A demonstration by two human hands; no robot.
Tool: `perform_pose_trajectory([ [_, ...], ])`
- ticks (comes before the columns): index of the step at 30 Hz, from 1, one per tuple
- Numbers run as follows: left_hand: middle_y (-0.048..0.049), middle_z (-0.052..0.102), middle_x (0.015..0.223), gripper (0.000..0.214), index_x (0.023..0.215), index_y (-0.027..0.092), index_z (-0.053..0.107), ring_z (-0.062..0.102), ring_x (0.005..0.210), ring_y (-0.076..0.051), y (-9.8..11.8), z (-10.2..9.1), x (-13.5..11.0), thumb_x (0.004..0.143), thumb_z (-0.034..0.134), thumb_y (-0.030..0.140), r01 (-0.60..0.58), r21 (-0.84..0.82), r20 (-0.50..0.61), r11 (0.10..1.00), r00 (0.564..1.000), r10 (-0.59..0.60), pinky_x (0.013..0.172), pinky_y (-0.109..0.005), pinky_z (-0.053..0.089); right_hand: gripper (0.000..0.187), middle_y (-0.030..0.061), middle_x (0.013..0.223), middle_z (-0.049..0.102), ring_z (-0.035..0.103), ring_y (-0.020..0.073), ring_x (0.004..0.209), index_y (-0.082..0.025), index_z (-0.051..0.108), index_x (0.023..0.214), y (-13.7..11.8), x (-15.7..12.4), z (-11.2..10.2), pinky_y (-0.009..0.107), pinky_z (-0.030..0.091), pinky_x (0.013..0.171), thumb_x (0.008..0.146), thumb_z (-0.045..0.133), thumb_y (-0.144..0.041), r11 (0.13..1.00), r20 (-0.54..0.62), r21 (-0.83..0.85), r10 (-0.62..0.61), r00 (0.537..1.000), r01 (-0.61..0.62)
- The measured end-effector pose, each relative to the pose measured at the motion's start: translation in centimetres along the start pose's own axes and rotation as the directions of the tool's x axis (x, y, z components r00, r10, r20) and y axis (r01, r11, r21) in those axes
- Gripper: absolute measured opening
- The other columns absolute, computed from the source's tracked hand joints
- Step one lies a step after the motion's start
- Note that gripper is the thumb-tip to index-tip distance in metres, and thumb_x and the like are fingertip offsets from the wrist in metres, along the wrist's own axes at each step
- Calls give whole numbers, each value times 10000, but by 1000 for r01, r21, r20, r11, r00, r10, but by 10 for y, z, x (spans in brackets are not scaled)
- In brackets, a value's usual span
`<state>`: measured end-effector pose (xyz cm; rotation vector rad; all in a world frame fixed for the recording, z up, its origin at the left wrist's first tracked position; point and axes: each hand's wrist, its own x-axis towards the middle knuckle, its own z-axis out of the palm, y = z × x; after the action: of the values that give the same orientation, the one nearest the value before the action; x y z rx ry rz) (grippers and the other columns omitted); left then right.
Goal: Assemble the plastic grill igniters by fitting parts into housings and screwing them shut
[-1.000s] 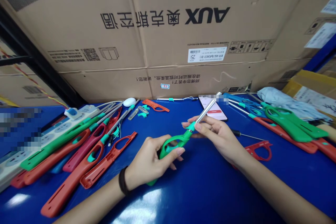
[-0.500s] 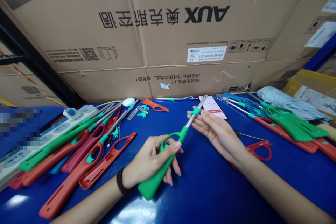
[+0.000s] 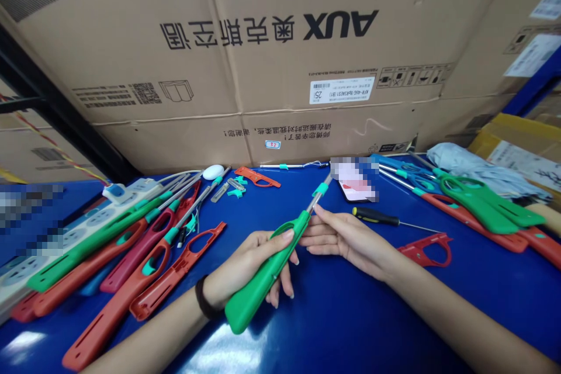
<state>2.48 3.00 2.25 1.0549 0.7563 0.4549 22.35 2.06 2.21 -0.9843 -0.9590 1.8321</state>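
A green long-reach lighter (image 3: 263,280) slants up and away in front of me, with a bare metal tube and a teal collar (image 3: 321,189) near its far part. My left hand (image 3: 258,257) is closed around its handle, thumb on top by the finger loop. At the neck, where tube meets handle, my right hand (image 3: 346,239) has its thumb against the metal and its fingers behind. A yellow-and-black screwdriver (image 3: 377,216) lies beyond the right hand. Close to that wrist is a red half-shell (image 3: 427,250).
Several lighters (image 3: 118,310) and a power strip (image 3: 100,216) line the left. More lighters (image 3: 477,222) and a bluish cloth (image 3: 473,169) lie right. Small clear and teal parts (image 3: 225,190), a half-shell (image 3: 258,177) and a phone (image 3: 355,184) are near the cardboard box (image 3: 263,82).
My right hand has slid from the teal collar down the tube to the lighter's neck. The lighter has rolled, showing more of its edge. The screwdriver's handle has come into sight.
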Motion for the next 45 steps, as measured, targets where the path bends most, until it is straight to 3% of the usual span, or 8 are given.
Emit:
perform_pose_trajectory([
  [8,-90,692,567,448,762,128,503,597,381,-119,0,11,-3,767,632,558,-76,235,-36,969,996,87,374,-149,451,318,52,882,732,685,142,819,-154,744,853,4,0,2,221,555,752,666,773,-409,985,-60,-173,-33,998,22],
  [14,-92,681,560,500,797,120,520,590,384,-130,0,12,-6,746,618,608,-63,308,-54,949,995,84,373,-168,441,307,51,827,730,682,161,777,-159,745,815,7,0,8,296,570,755,641,783,-410,966,-87,-217,-159,983,137],
  [17,-82,681,587,471,823,110,553,596,421,-128,-2,12,-6,786,593,577,-115,397,-82,910,984,160,413,-186,464,356,50,795,735,689,174,784,-157,738,883,5,-3,11,302,568,758,652,774,-425,953,-63,-253,-190,980,169],
  [23,-44,696,693,336,840,128,618,613,538,-114,-5,10,-7,870,550,456,-227,661,-98,715,919,383,516,-183,480,340,42,821,749,702,202,828,-174,726,965,2,-6,9,303,549,783,694,759,-376,876,25,-396,-291,956,277],
  [31,21,592,555,254,771,152,614,493,449,-76,-2,9,-19,890,539,363,-286,922,53,261,762,645,465,-192,324,287,28,928,748,690,203,928,-226,720,995,2,-4,7,312,535,847,730,734,-334,863,154,-371,-307,939,343],
  [36,39,518,502,258,712,165,595,448,421,-74,-3,9,-19,884,541,350,-287,941,102,182,749,654,442,-203,292,262,28,886,749,699,204,877,-237,732,966,4,-3,5,334,551,817,725,736,-337,830,199,-397,-339,920,391],
  [39,37,578,555,188,831,186,636,496,434,-79,-4,9,-18,883,558,348,-297,940,113,166,732,671,445,-192,323,191,19,928,738,687,188,896,-268,744,924,4,-3,3,314,551,814,735,732,-296,765,203,-426,-440,875,483],
  [45,-21,714,921,197,1053,207,624,677,756,-130,-6,4,-15,868,612,274,-395,918,222,29,574,788,667,-183,481,220,-1,966,720,661,183,971,-310,742,917,8,-3,4,320,513,902,710,760,-241,681,223,-442,-547,807,584],
])
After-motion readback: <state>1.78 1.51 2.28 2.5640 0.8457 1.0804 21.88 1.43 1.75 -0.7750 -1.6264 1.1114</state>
